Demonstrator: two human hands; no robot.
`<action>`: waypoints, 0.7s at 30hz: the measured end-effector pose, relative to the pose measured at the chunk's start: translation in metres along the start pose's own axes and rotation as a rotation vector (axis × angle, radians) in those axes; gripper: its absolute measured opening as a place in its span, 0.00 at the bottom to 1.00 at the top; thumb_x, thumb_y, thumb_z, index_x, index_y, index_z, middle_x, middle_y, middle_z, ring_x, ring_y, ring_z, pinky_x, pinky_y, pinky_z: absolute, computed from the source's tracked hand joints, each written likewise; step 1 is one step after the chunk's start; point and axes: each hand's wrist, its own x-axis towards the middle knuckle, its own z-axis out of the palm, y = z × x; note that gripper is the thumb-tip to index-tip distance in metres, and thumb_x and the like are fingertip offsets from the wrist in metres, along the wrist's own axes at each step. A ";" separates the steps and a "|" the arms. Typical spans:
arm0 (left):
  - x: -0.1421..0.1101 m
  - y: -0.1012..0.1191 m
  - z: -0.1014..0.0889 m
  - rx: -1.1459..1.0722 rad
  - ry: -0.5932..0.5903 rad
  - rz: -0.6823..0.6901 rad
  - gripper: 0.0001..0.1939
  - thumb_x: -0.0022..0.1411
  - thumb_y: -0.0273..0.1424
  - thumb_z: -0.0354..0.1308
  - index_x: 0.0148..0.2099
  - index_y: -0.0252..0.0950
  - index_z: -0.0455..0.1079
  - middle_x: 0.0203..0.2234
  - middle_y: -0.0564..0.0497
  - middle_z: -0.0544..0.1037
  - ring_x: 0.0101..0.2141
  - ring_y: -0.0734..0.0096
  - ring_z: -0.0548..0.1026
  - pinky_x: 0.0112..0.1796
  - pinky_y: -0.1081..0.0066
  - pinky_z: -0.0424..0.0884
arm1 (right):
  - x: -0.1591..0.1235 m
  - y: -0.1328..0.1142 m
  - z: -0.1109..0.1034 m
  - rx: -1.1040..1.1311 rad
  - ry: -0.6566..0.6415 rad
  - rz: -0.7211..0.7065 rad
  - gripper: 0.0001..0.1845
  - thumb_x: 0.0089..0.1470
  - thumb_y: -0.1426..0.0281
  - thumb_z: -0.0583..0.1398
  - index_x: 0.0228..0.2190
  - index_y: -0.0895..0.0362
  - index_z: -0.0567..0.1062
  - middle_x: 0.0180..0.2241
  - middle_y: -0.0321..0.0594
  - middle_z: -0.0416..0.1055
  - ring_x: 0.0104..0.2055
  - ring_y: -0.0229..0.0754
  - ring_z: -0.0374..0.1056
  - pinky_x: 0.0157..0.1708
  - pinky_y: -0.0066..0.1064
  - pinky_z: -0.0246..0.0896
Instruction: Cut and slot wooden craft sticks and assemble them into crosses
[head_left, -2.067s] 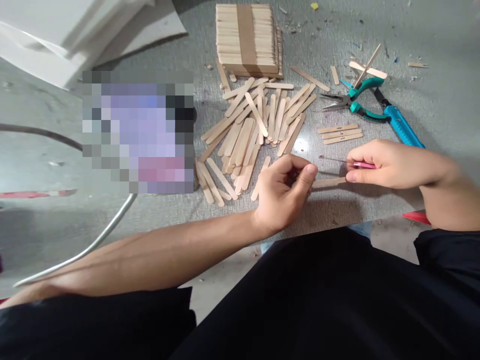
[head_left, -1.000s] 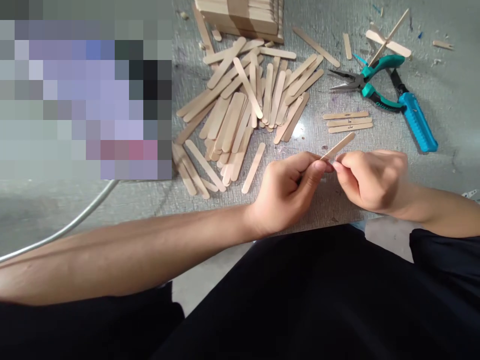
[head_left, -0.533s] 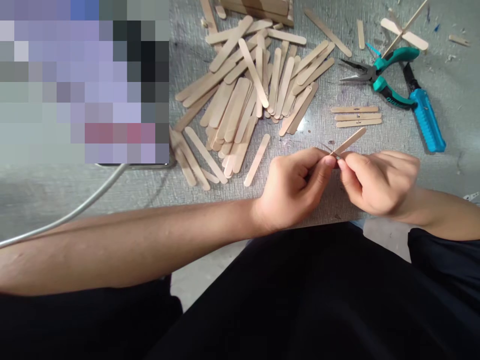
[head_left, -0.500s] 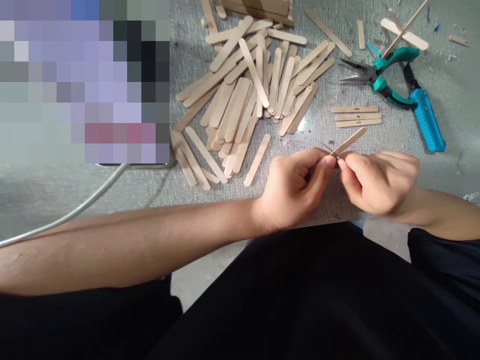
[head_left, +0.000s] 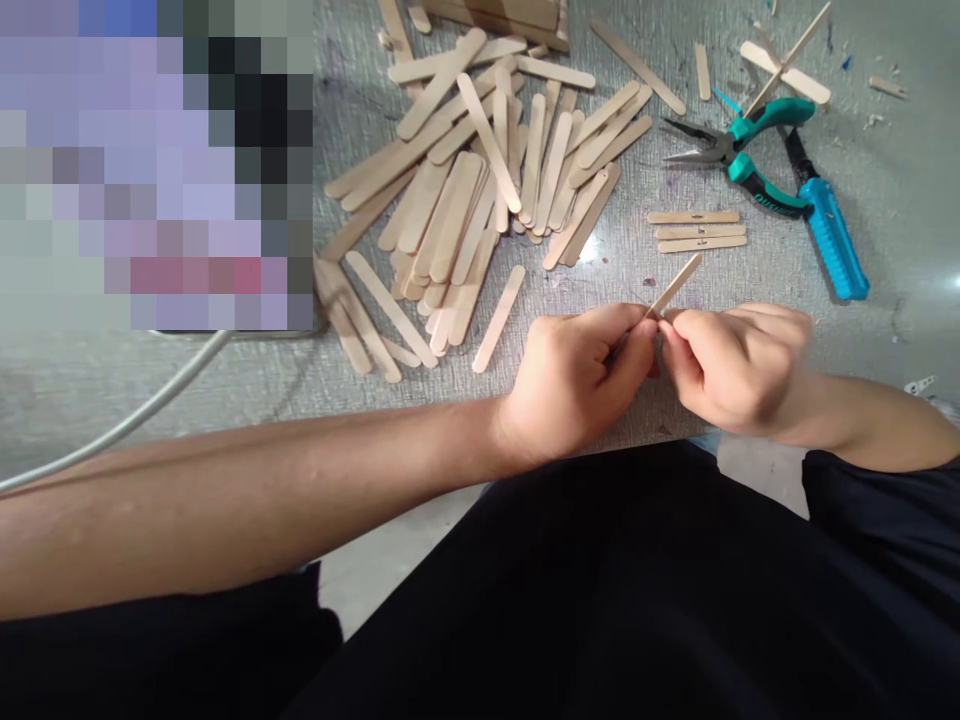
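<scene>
Between the thumb and forefinger of my left hand point(head_left: 577, 375), a wooden craft stick point(head_left: 679, 283) is pinched, its free end slanting up to the right. My right hand point(head_left: 739, 360) is closed close against the stick's lower end, thumb and forefinger pressed on a small, thin metallic piece mostly hidden by the fingers. Just beyond the hands lie three craft sticks point(head_left: 697, 232) side by side, each with a small dark mark or slit at its middle.
A large heap of craft sticks point(head_left: 461, 215) spreads across the grey table point(head_left: 420, 395). Green-handled needle-nose pliers point(head_left: 739, 150) lie at the right, against a blue-handled knife point(head_left: 836, 235). Two crossed sticks point(head_left: 784, 72) are behind them. A white cable point(head_left: 161, 395) runs at the left.
The view has shifted slightly, so things sit further left. The held stick has tilted a little steeper, and the thin metallic piece between the hands shows less. Both hands keep their pinch.
</scene>
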 end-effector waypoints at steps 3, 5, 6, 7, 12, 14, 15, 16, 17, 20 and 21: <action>0.000 -0.001 -0.001 0.079 -0.019 0.053 0.20 0.75 0.24 0.57 0.28 0.38 0.61 0.17 0.59 0.68 0.18 0.82 0.61 0.21 0.75 0.57 | 0.000 -0.001 -0.003 -0.003 -0.053 -0.010 0.23 0.73 0.71 0.61 0.24 0.52 0.65 0.18 0.28 0.58 0.20 0.34 0.53 0.25 0.33 0.52; -0.001 -0.003 -0.002 0.123 -0.040 0.098 0.19 0.76 0.24 0.56 0.29 0.38 0.64 0.18 0.59 0.70 0.19 0.81 0.63 0.22 0.75 0.59 | 0.001 -0.002 -0.007 -0.005 -0.074 -0.011 0.23 0.73 0.72 0.60 0.24 0.52 0.64 0.17 0.28 0.57 0.20 0.35 0.51 0.25 0.33 0.50; -0.001 -0.004 -0.002 0.143 -0.042 0.124 0.18 0.77 0.23 0.55 0.30 0.38 0.65 0.19 0.58 0.70 0.19 0.81 0.64 0.22 0.75 0.59 | 0.001 -0.003 -0.009 -0.003 -0.083 -0.009 0.22 0.72 0.73 0.60 0.24 0.52 0.64 0.17 0.28 0.57 0.20 0.35 0.50 0.25 0.33 0.49; -0.002 -0.005 -0.001 0.163 -0.036 0.154 0.17 0.77 0.23 0.55 0.31 0.38 0.66 0.19 0.58 0.71 0.19 0.80 0.64 0.22 0.75 0.59 | 0.001 -0.004 -0.010 0.000 -0.090 -0.006 0.21 0.71 0.74 0.61 0.24 0.52 0.65 0.17 0.28 0.58 0.20 0.35 0.50 0.25 0.33 0.48; -0.003 -0.014 0.003 0.269 0.011 0.309 0.16 0.77 0.23 0.56 0.33 0.39 0.63 0.18 0.60 0.68 0.18 0.81 0.59 0.21 0.72 0.54 | 0.000 -0.008 -0.013 -0.004 -0.104 0.034 0.19 0.66 0.77 0.61 0.23 0.53 0.67 0.16 0.27 0.56 0.20 0.34 0.47 0.24 0.33 0.46; -0.003 -0.016 0.003 0.306 0.011 0.349 0.17 0.77 0.23 0.56 0.32 0.40 0.61 0.18 0.60 0.66 0.17 0.80 0.58 0.21 0.71 0.54 | 0.000 -0.009 -0.011 -0.007 -0.100 0.045 0.20 0.65 0.78 0.61 0.23 0.53 0.66 0.16 0.27 0.55 0.20 0.34 0.45 0.24 0.33 0.44; -0.003 -0.017 0.003 0.325 0.009 0.368 0.18 0.77 0.23 0.56 0.32 0.40 0.60 0.17 0.61 0.65 0.17 0.80 0.57 0.21 0.71 0.55 | -0.001 -0.009 -0.011 -0.006 -0.099 0.050 0.20 0.65 0.78 0.60 0.22 0.53 0.66 0.16 0.27 0.55 0.20 0.34 0.44 0.24 0.32 0.44; -0.002 -0.017 0.003 0.344 0.006 0.387 0.18 0.77 0.23 0.55 0.32 0.40 0.59 0.17 0.61 0.65 0.17 0.80 0.57 0.21 0.71 0.55 | -0.001 -0.009 -0.010 -0.004 -0.100 0.054 0.20 0.64 0.79 0.60 0.22 0.53 0.65 0.16 0.27 0.55 0.20 0.34 0.44 0.24 0.32 0.44; -0.002 -0.018 0.003 0.366 0.002 0.409 0.18 0.76 0.22 0.55 0.32 0.41 0.59 0.17 0.61 0.65 0.17 0.80 0.57 0.21 0.71 0.55 | -0.002 -0.009 -0.010 0.002 -0.109 0.056 0.19 0.64 0.79 0.60 0.22 0.53 0.65 0.16 0.28 0.55 0.20 0.35 0.44 0.24 0.32 0.44; -0.002 -0.020 0.002 0.451 -0.012 0.470 0.18 0.74 0.21 0.56 0.31 0.41 0.59 0.17 0.61 0.65 0.17 0.79 0.58 0.21 0.70 0.55 | -0.003 -0.009 -0.008 0.024 -0.137 0.063 0.17 0.62 0.78 0.59 0.23 0.53 0.66 0.16 0.28 0.55 0.20 0.35 0.45 0.24 0.32 0.44; -0.002 -0.021 0.001 0.476 -0.012 0.491 0.18 0.73 0.20 0.56 0.31 0.41 0.59 0.17 0.60 0.65 0.17 0.79 0.58 0.21 0.69 0.54 | -0.003 -0.009 -0.008 0.031 -0.141 0.064 0.17 0.61 0.78 0.59 0.23 0.53 0.66 0.16 0.28 0.55 0.20 0.35 0.45 0.24 0.32 0.43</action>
